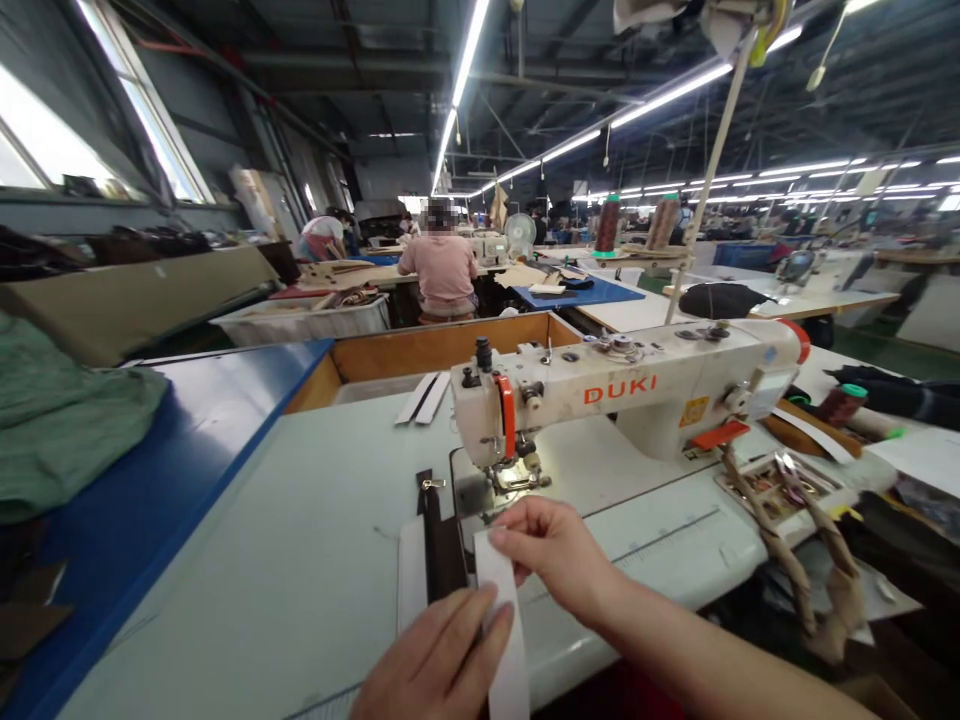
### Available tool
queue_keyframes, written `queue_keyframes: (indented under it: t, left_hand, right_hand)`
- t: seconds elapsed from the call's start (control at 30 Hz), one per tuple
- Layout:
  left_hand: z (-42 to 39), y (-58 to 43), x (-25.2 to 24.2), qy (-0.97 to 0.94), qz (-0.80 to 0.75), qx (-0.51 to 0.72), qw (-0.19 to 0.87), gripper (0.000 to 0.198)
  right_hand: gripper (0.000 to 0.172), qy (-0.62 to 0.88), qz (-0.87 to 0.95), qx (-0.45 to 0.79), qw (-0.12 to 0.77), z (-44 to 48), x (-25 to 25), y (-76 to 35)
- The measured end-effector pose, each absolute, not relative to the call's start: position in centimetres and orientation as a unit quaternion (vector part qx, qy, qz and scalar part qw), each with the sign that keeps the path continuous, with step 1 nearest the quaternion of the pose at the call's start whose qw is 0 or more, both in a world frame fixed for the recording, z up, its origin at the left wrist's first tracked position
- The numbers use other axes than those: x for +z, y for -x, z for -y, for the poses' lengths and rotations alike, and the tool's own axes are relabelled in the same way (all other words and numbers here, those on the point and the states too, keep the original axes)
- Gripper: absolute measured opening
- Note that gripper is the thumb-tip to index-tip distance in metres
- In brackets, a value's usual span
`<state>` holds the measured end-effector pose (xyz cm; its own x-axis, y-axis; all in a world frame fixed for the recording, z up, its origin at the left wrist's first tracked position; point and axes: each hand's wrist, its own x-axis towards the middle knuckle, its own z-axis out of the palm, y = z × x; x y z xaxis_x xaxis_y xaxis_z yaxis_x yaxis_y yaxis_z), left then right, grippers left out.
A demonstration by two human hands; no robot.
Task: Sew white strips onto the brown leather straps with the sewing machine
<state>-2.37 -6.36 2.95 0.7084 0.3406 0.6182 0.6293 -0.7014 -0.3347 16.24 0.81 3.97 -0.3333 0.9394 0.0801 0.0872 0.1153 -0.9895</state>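
A white strip lies lengthwise in front of the sewing machine. My right hand pinches its far end, close to the needle area. Lower down, my left hand has its fingers closed on the same strip near its left edge. Left of the strip is a dark brown zipper piece with a metal pull at its far end, partly under my left hand. Another white strip shows along the zipper's left side.
Two white strips lie behind the machine head. A wooden-sided bin borders the pale table. Scissors and small parts fill a tray at right. Green cloth rests at left. A person in pink sits ahead.
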Motion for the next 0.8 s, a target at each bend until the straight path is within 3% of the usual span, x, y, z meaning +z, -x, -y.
queue_keyframes:
  t: [0.2, 0.3, 0.47, 0.53, 0.67, 0.8]
  left_hand:
    - [4.2, 8.0, 1.3, 0.883, 0.323, -0.244, 0.239, 0.039]
    - [3.2, 8.8, 1.0, 0.869, 0.363, -0.244, 0.232, 0.034]
    - [2.3, 7.5, -0.4, 0.859, 0.402, -0.252, 0.191, 0.034]
    - [2.3, 6.9, -0.8, 0.847, 0.427, -0.261, 0.178, 0.032]
    - [2.6, 6.4, -0.7, 0.840, 0.442, -0.256, 0.183, 0.031]
    - [3.0, 6.3, -0.4, 0.845, 0.446, -0.239, 0.175, 0.034]
  right_hand:
    - [0.018, 0.413, 0.681, 0.475, 0.374, -1.8, 2.3, -13.3]
    - [0.035, 0.366, 0.765, 0.412, 0.334, -0.7, 2.5, -14.9]
    - [0.079, 0.228, 0.917, 0.301, 0.130, 1.6, 3.1, -18.1]
    - [0.089, 0.214, 0.933, 0.275, 0.087, 2.1, 3.4, -18.6]
    - [0.083, 0.188, 0.960, 0.195, 0.077, 1.9, 3.5, -17.8]
    - [0.058, 0.170, 0.975, 0.091, 0.107, 0.9, 2.4, -15.8]
